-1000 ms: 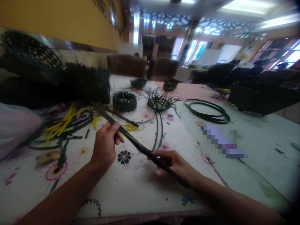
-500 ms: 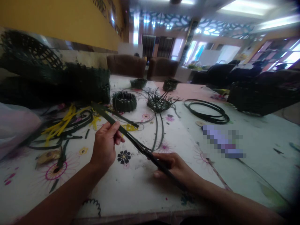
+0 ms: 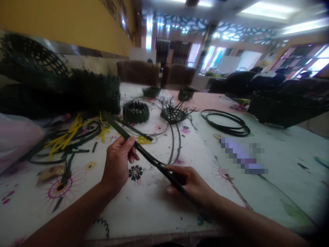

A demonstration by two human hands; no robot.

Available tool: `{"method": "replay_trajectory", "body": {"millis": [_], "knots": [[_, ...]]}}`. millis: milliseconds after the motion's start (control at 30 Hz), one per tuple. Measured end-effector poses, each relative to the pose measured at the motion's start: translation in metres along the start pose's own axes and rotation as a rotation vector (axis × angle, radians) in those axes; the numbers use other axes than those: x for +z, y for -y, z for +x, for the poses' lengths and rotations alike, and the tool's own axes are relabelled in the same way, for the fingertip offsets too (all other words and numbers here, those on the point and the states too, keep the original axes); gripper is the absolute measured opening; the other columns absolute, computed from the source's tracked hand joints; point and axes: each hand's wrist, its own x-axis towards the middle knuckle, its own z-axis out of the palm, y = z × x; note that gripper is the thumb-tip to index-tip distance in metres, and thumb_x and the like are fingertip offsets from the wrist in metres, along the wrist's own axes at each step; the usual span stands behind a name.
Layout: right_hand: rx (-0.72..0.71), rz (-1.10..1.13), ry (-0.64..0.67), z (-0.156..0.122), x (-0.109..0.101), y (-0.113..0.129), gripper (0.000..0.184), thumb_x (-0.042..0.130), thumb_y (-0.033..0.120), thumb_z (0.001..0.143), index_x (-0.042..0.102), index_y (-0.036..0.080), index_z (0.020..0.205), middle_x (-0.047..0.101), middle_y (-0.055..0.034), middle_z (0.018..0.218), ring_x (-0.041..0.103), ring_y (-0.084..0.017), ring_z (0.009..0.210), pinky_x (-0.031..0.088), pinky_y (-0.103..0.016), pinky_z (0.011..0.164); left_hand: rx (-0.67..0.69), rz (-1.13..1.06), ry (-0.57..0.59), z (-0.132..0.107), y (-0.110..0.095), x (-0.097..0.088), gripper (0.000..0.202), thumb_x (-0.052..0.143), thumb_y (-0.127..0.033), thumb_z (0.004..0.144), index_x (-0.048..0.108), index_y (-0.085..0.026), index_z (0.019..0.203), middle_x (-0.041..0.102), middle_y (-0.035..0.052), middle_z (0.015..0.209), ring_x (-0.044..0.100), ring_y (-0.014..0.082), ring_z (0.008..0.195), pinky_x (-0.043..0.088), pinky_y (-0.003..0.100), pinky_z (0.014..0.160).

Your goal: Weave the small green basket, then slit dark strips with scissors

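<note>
Head view: dark strip [image 3: 149,157] spans both hands, just above the flowered table [image 3: 144,209].
Left hand [image 3: 118,161] pinches it between thumb and fingertips; right hand [image 3: 191,183] has its fingers curled shut round the lower run. Best held flat and taut, I judge, untwisted, clear of the woven ring [image 3: 136,111] behind.
</note>
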Motion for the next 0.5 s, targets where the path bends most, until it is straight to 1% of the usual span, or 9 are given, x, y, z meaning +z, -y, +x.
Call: {"method": "replay_trajectory", "body": {"millis": [100, 200, 267, 367, 500], "knots": [[-0.026, -0.034, -0.01, -0.002, 0.002, -0.002, 0.039, 0.079, 0.035, 0.069, 0.071, 0.016, 0.102, 0.047, 0.0035, 0.068, 0.039, -0.01, 0.062, 0.034, -0.023, 0.055, -0.017, -0.018, 0.008, 0.0, 0.0, 0.0, 0.027, 0.066, -0.03, 0.08, 0.051, -0.016, 0.062, 0.047, -0.0046, 0.049, 0.038, 0.006, 0.038, 0.037, 0.02, 0.042], [-0.064, -0.063, -0.03, -0.005, 0.003, -0.003, 0.032, 0.078, 0.036, 0.071, 0.071, 0.017, 0.096, 0.048, 0.0026, 0.071, 0.041, -0.011, 0.065, 0.036, -0.023, 0.057, -0.031, -0.033, 0.012, 0.0, 0.0, 0.001, 0.027, 0.067, -0.029, 0.079, 0.051, -0.016, 0.061, 0.048, -0.0042, 0.048, 0.04, 0.0061, 0.037, 0.035, 0.02, 0.041], [-0.079, -0.079, -0.027, -0.006, 0.004, -0.002, 0.031, 0.078, 0.037, 0.072, 0.071, 0.016, 0.094, 0.047, 0.0031, 0.07, 0.04, -0.011, 0.065, 0.035, -0.024, 0.058, -0.039, -0.039, 0.016, -0.001, 0.0, 0.001, 0.027, 0.067, -0.029, 0.079, 0.05, -0.016, 0.061, 0.048, -0.0039, 0.048, 0.042, 0.0065, 0.038, 0.032, 0.019, 0.039], [-0.086, -0.094, -0.01, -0.007, 0.003, 0.002, 0.03, 0.077, 0.037, 0.073, 0.07, 0.015, 0.093, 0.043, 0.0038, 0.067, 0.038, -0.011, 0.064, 0.033, -0.024, 0.057, -0.044, -0.044, 0.032, 0.0, -0.002, 0.0, 0.024, 0.066, -0.029, 0.079, 0.053, -0.016, 0.063, 0.048, -0.0034, 0.047, 0.043, 0.0075, 0.038, 0.033, 0.019, 0.039], [-0.079, -0.117, -0.021, -0.007, 0.004, 0.002, 0.031, 0.078, 0.036, 0.072, 0.07, 0.015, 0.093, 0.044, 0.0039, 0.068, 0.038, -0.011, 0.064, 0.034, -0.024, 0.058, 0.001, -0.089, 0.017, 0.01, -0.009, -0.007, 0.017, 0.065, -0.029, 0.079, 0.06, -0.016, 0.071, 0.046, -0.0043, 0.047, 0.039, 0.0069, 0.037, 0.036, 0.02, 0.041]]}}
